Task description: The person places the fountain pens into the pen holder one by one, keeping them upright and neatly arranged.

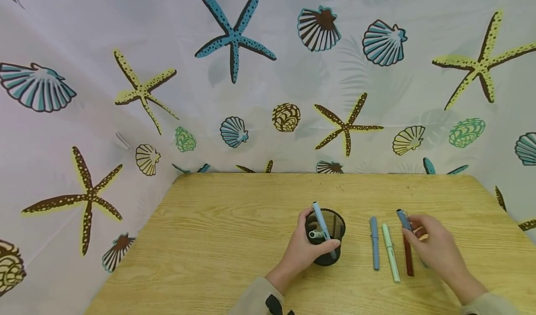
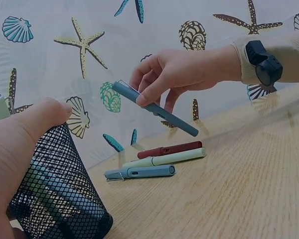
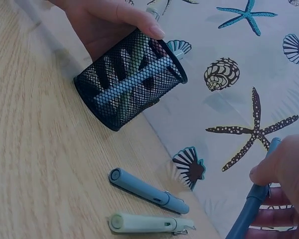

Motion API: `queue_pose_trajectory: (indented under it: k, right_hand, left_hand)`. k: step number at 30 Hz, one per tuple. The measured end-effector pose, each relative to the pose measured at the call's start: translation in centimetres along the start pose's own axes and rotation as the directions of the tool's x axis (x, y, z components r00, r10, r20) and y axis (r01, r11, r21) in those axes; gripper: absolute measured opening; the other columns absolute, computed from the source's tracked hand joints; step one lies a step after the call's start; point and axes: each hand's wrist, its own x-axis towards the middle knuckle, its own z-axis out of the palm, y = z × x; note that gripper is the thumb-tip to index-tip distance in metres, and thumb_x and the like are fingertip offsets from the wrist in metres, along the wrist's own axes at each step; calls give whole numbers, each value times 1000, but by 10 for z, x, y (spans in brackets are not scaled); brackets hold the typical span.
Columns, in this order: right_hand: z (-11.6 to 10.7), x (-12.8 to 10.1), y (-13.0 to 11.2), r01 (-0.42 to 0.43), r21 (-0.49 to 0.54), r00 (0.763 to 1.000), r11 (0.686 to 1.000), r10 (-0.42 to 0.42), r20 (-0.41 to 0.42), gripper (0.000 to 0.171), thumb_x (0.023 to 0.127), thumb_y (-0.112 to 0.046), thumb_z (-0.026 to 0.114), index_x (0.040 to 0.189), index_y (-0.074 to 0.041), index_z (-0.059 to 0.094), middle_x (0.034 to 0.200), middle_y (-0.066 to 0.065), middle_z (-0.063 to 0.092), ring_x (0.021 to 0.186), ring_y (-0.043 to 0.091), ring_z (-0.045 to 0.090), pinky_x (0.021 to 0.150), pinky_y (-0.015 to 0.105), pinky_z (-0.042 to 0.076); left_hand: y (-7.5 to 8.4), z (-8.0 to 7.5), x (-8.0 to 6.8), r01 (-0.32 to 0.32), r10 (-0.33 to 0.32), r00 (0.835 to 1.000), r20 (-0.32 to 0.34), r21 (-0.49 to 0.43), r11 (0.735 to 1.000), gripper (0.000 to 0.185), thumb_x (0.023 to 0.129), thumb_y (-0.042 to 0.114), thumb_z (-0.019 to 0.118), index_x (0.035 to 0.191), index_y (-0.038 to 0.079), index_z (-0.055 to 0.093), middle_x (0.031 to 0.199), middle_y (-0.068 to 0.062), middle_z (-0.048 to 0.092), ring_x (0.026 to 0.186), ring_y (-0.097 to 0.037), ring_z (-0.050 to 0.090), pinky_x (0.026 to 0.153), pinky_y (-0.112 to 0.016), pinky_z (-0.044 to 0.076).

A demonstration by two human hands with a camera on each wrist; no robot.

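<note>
Best to carry the dark blue capped pen (image 2: 154, 107), pinched off the table in the right hand (image 2: 182, 72) at frame centre, tip-down over the black wire-mesh pen cup (image 1: 325, 236). Left hand (image 1: 307, 250) curled round that cup, steadying it at lower centre. Three more pens flat on the wooden table (image 1: 209, 240), right of the cup.

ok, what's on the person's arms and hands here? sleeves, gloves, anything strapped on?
Both hands are bare, no gloves or rings visible. The left hand and right hand each come out of a beige long sleeve with a ribbed cuff. A black device on a black strap sits on the right wrist, and a black one shows on the left. Nails are short and unpainted.
</note>
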Motion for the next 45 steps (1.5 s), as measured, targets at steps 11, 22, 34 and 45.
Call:
queue_pose_trajectory:
  k: [11,22,34,45]
  right_hand:
    - [16,-1,-14,52,59,997,997,-49,-57,25,80,-3,72,103,-3,61,84,1,57,69,7,53,56,22,48]
    - [19,8,-34,106,122,985,987,-88,-146,28,78,-1,73,104,-1,62,85,4,60,71,13,58,55,20,49]
    - [19,20,-50,93,233,985,968,-55,-165,32,83,-5,70,113,-5,58,85,0,60,74,5,57,58,18,49]
    - [23,35,-71,164,273,973,948,-110,-202,38,82,-2,70,117,-4,55,84,1,60,73,10,58,58,18,50]
  left_hand:
    - [-1,2,0,8,-8,1000,0,-6,1000,82,77,35,76,141,34,24,134,-2,39,122,-25,42,88,-44,43]
    - [0,2,0,15,-15,1000,-11,7,1000,84,76,37,77,141,37,23,134,-1,39,121,-25,43,86,-44,44]
    - [1,3,2,30,-30,1000,-10,18,999,85,76,36,77,141,36,23,136,-1,37,122,-24,42,87,-44,44]
    - [1,4,2,26,-25,999,-22,33,999,85,76,37,76,141,35,22,138,-1,36,122,-23,42,89,-47,42]
